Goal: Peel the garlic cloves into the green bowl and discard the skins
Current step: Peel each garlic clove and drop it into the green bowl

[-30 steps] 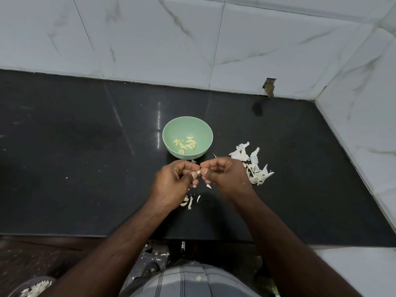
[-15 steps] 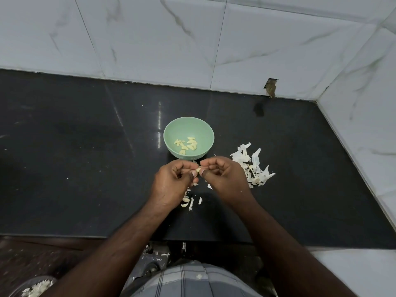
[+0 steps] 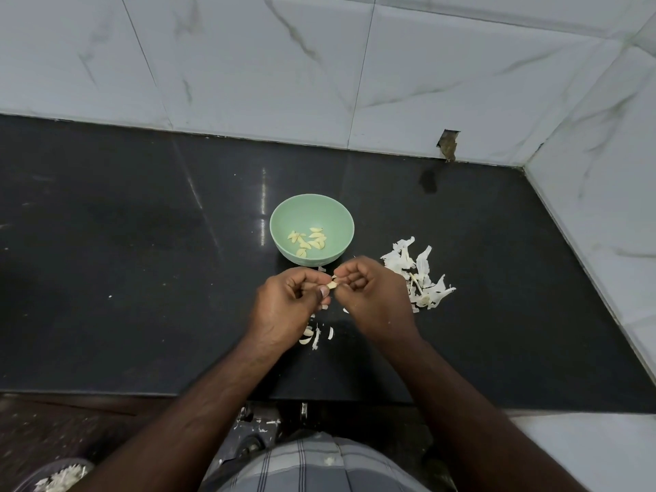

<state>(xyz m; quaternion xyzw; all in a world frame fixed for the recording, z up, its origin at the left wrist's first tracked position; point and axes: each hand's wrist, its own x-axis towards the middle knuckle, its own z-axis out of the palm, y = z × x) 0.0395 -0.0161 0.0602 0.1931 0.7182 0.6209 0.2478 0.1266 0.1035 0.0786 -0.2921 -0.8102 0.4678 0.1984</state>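
left hand + right hand: both grips pinch one clove between them | bowl just beyond grip, peeled cloves inside | skins right of grip on bench

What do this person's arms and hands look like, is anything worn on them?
Both forearms are bare: no sleeves, gloves, watch or rings show. The left hand and right hand have short nails, one thumbnail on the left looking pale. At the bottom edge, grey checked cloth with darker lines covers the person's body.
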